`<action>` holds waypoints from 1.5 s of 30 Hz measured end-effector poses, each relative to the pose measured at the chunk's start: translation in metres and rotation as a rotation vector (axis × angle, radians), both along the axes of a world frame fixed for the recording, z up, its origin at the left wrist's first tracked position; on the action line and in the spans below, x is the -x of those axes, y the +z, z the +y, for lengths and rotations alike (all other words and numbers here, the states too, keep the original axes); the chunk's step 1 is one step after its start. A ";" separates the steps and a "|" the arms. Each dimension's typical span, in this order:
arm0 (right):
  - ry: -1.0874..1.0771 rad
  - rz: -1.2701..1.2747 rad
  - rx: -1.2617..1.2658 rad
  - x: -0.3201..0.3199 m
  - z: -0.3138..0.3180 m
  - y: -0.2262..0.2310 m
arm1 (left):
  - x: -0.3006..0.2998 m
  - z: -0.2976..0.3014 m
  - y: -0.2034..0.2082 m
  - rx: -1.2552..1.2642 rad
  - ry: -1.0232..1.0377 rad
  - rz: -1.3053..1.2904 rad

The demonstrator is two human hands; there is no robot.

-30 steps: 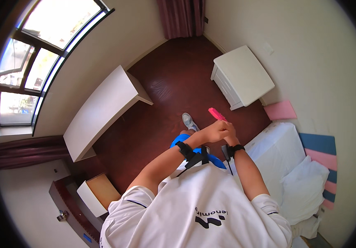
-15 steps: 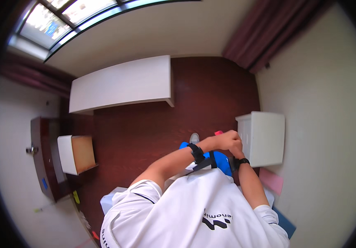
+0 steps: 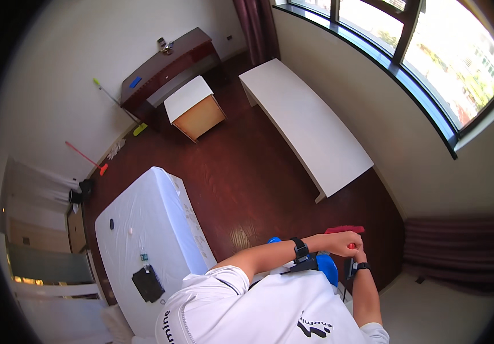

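My left hand [image 3: 337,243] and my right hand [image 3: 360,252] are together in front of me at the lower right, fingers closed. Both grip the handle of a red broom; the red handle end pokes out between them. Beyond my hands the red broom head [image 3: 345,229] lies near the dark floor, partly covered by my left hand. Most of the handle is hidden. Black straps are round both wrists.
A long white table [image 3: 310,129] stands ahead, below the window. Farther left are a small white cabinet [image 3: 189,97], a dark wooden desk [image 3: 166,60] and a plastic-covered mattress [image 3: 149,223] with small items on it. A purple curtain [image 3: 459,246] hangs at right.
My view has turned left, bringing the mattress and more of the desk into sight. The white cabinet on the right has left view. My hands stay closed together, and more of the broom head shows.
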State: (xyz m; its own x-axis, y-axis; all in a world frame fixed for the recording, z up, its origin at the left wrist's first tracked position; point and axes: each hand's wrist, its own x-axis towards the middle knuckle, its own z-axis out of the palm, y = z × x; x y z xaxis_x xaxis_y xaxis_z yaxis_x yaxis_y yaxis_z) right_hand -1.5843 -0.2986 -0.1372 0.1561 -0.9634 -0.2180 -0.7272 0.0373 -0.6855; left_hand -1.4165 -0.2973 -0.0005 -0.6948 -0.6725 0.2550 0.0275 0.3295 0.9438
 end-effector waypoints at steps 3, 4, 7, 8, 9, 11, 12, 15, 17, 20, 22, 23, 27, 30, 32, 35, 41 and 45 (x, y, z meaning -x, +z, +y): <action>0.151 0.012 -0.006 -0.003 -0.038 0.008 | 0.003 -0.018 0.009 -0.098 0.146 0.035; 0.196 0.015 -0.009 -0.002 -0.046 0.011 | 0.006 -0.021 0.013 -0.094 0.170 0.034; 0.323 0.017 -0.024 0.000 -0.063 0.014 | 0.020 -0.027 0.016 -0.192 0.237 -0.013; 0.363 0.016 -0.030 -0.001 -0.066 0.013 | 0.024 -0.026 0.011 -0.186 0.256 -0.124; 0.403 0.018 -0.037 -0.002 -0.069 0.012 | 0.028 -0.024 0.006 -0.183 0.274 -0.235; 0.478 0.015 -0.053 -0.002 -0.070 0.009 | 0.034 -0.022 -0.001 -0.103 0.376 -0.173; 0.510 0.015 -0.056 -0.002 -0.073 0.007 | 0.035 -0.020 -0.004 -0.021 0.458 -0.110; 0.586 0.021 -0.076 -0.003 -0.072 0.002 | 0.033 -0.012 0.007 -0.080 0.514 -0.086; 0.624 0.021 -0.082 -0.002 -0.072 0.001 | 0.035 -0.007 0.014 -0.137 0.549 -0.097; 0.644 0.063 -0.111 -0.009 -0.070 0.009 | 0.034 -0.002 0.017 -0.046 0.663 0.045; 0.644 0.111 -0.138 -0.016 -0.066 0.021 | 0.029 0.000 0.021 -0.102 0.689 -0.044; 0.642 0.144 -0.118 -0.019 -0.066 0.033 | 0.027 0.001 0.020 -0.098 0.696 -0.041; 0.662 0.126 0.103 -0.029 -0.047 0.039 | 0.014 0.019 0.016 -0.125 0.755 -0.056; 0.786 0.101 -0.029 -0.052 -0.037 0.032 | -0.001 0.044 0.013 -0.146 0.827 -0.045; 0.828 0.141 -0.047 -0.075 -0.024 0.011 | -0.016 0.065 0.012 -0.160 0.872 -0.049; 0.872 0.055 0.103 -0.088 -0.015 -0.091 | -0.040 0.080 0.018 -0.170 0.875 -0.060; 1.152 0.280 -0.132 -0.215 0.095 0.022 | -0.124 0.204 0.011 -0.243 1.183 -0.029; 1.351 0.277 -0.162 -0.269 0.152 0.043 | -0.157 0.272 0.006 -0.243 1.306 -0.058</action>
State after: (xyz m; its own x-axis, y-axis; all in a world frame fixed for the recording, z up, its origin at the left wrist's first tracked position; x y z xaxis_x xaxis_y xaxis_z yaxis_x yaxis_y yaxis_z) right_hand -1.3157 -0.1466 -0.0946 0.8704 -0.0632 -0.4883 -0.3730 -0.7319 -0.5702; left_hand -1.2600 -0.0257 0.0055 0.4857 -0.8737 0.0263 -0.2203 -0.0932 0.9710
